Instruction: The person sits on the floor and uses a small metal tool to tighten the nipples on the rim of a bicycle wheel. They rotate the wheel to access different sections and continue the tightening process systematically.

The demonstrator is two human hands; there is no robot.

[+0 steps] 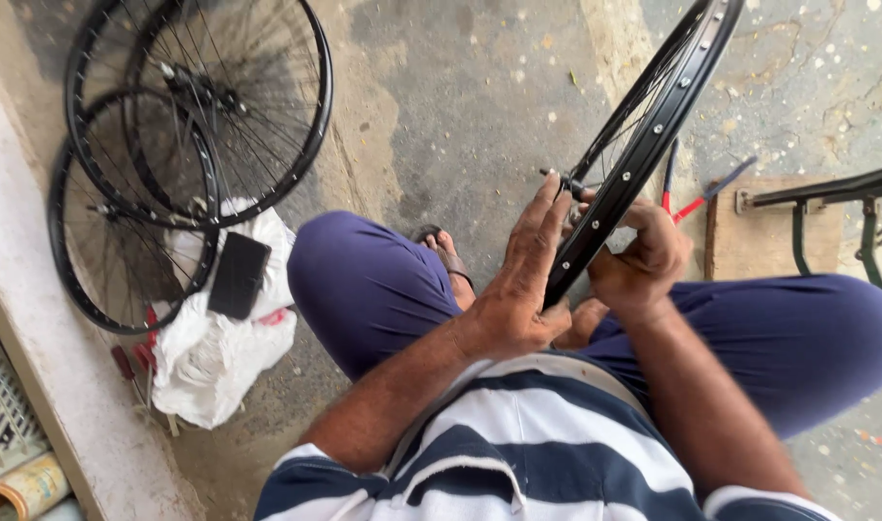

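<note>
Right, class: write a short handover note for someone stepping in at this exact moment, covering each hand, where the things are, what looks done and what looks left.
Left hand: open, fingers stretched up along the near side of the black bicycle wheel, fingertips by the hub axle.
Right hand: curled around the rim from the far side, steadying it upright between the knees.
Nearby: two more spoked wheels lean by the wall on the left, above a white bag with a dark flat case on it; red-handled pliers lie on the ground behind the held wheel.
Done: wheel held in place.
Left: cannot tell how far the hub work has got.
</note>
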